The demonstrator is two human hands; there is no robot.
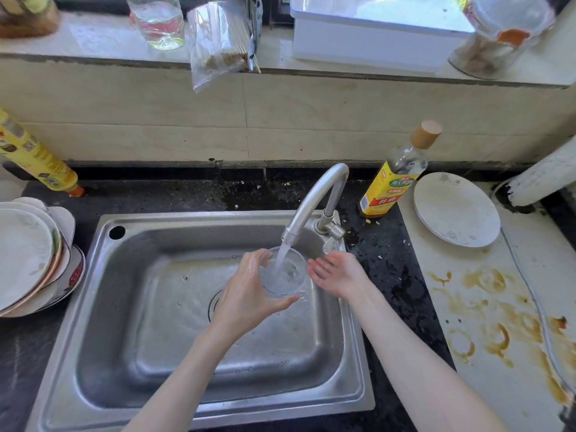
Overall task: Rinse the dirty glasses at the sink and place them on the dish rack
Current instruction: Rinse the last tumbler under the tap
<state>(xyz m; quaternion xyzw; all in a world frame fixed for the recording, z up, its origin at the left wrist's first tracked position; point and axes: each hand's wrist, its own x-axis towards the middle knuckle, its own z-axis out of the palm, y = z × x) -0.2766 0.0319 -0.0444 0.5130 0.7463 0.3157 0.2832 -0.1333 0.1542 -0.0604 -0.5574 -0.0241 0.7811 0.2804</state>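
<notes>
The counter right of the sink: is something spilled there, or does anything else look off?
Yes. Brown ring-shaped stains and streaks are dried across the pale counter below the white plate. On the windowsill, a plastic bag of sticks hangs over the edge. The left hand holds the glass normally.

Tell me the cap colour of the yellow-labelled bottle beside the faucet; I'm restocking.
Light tan, wood-like cap on the bottle, head view.

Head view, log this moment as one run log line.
step: rinsing | left hand: holds glass under faucet stream | right hand: open beside glass | rack: not yet
</notes>
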